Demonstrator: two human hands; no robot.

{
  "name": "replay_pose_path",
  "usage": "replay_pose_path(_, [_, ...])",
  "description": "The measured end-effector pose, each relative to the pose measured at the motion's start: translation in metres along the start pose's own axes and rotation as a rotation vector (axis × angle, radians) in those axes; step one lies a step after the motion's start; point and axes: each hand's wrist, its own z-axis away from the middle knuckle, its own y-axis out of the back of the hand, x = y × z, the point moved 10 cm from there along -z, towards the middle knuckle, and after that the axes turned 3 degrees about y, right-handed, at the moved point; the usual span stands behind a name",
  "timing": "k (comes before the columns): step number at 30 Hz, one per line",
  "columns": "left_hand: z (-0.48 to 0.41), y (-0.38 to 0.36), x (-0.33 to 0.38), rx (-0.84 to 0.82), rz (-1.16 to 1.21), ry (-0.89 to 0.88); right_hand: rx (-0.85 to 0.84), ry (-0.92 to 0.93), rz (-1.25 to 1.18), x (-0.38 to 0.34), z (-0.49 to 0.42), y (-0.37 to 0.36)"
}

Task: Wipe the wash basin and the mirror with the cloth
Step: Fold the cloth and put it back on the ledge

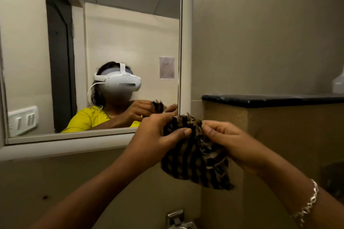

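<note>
The left hand (154, 135) and right hand (225, 139) are both pinching the cloth (193, 156) between thumb and fingers, holding it bunched in the air just beside the mirror (111, 33), probably gathering it into a pad for wiping the glass.

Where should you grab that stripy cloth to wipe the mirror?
Probably at the bunched, frayed top of the cloth, from the near side, where the left hand and right hand pinch it; the rest hangs loose below.
</note>
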Motion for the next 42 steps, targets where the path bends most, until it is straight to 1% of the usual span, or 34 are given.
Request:
replay_pose_path(2, [0.003,0.003,0.004,0.028,-0.061,0.005,-0.018,0.033,0.183,-0.009,0.003,-0.009])
replay_pose_path(5, [0.005,0.006,0.000,0.021,-0.096,0.031,-0.087,0.017,0.369,-0.004,0.005,-0.027])
replay_pose_path(7, [0.007,0.012,-0.002,0.000,-0.093,0.049,-0.056,0.009,0.488,0.001,0.005,-0.028])
replay_pose_path(9, [0.010,0.016,-0.004,-0.043,-0.100,0.055,-0.023,-0.002,0.486,0.002,0.006,-0.025])
replay_pose_path(12, [0.013,0.021,-0.012,-0.097,-0.109,0.073,0.007,-0.077,0.474,-0.003,0.008,-0.016])
replay_pose_path(15, [0.013,0.025,-0.012,-0.129,-0.150,0.078,-0.034,-0.115,0.443,-0.012,0.011,-0.012])
replay_pose_path(18, [0.005,0.026,-0.007,-0.156,-0.177,0.122,-0.060,-0.094,0.433,-0.028,0.012,-0.002])
replay_pose_path(19, [0.001,0.025,-0.002,-0.156,-0.134,0.146,-0.060,-0.092,0.405,-0.035,0.012,0.004])
replay_pose_path(22, [-0.011,0.021,0.015,-0.150,0.110,0.262,-0.066,-0.093,0.354,-0.054,0.010,0.028])
replay_pose_path(23, [-0.015,0.017,0.020,-0.158,0.154,0.296,-0.068,-0.086,0.350,-0.061,0.009,0.037])
replay_pose_path(26, [-0.032,0.004,0.038,-0.199,0.181,0.332,-0.079,-0.045,0.315,-0.086,0.009,0.065])
replay_pose_path(29, [-0.060,-0.008,0.060,-0.154,0.280,0.330,-0.037,0.000,0.327,-0.110,0.008,0.104])
replay_pose_path(32, [-0.091,-0.023,0.081,-0.118,0.316,0.294,0.021,0.034,0.384,-0.127,0.002,0.148])
replay_pose_path(37, [-0.141,-0.041,0.093,-0.039,0.267,0.202,0.109,0.063,0.402,-0.134,-0.022,0.213])
replay_pose_path(39, [-0.160,-0.050,0.087,-0.004,0.249,0.181,0.143,0.063,0.419,-0.126,-0.037,0.236])
replay_pose_path(42, [-0.185,-0.067,0.070,0.033,0.143,0.150,0.189,0.072,0.470,-0.105,-0.059,0.262])
